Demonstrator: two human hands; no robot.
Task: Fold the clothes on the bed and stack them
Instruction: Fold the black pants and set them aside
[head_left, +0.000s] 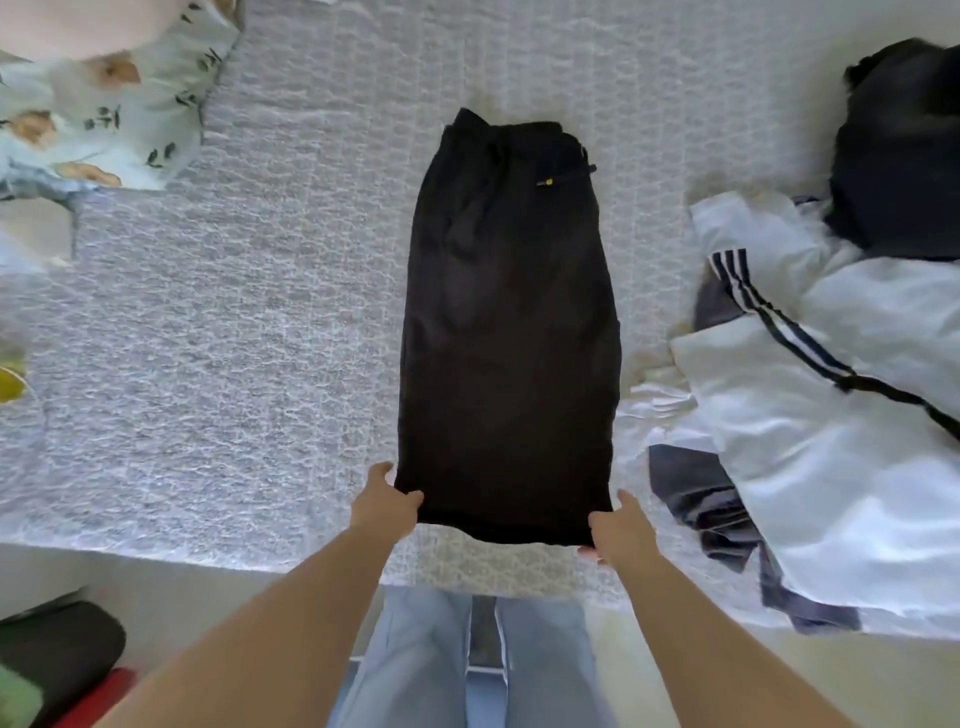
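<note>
Early going: both hands, left (385, 501) and right (621, 530), pinching near corners of half-folded black trousers (506, 332); white jacket (841, 415) and dark heap (904, 156) unfolded, nothing stacked.

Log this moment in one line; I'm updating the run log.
step: folding | item: long black fabric garment flat on bed | left hand: near-left corner | right hand: near-right corner

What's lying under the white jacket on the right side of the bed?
Dark grey-blue cloth sticks out from under the white jacket, on the bed. How far it runs beneath is covered.
</note>
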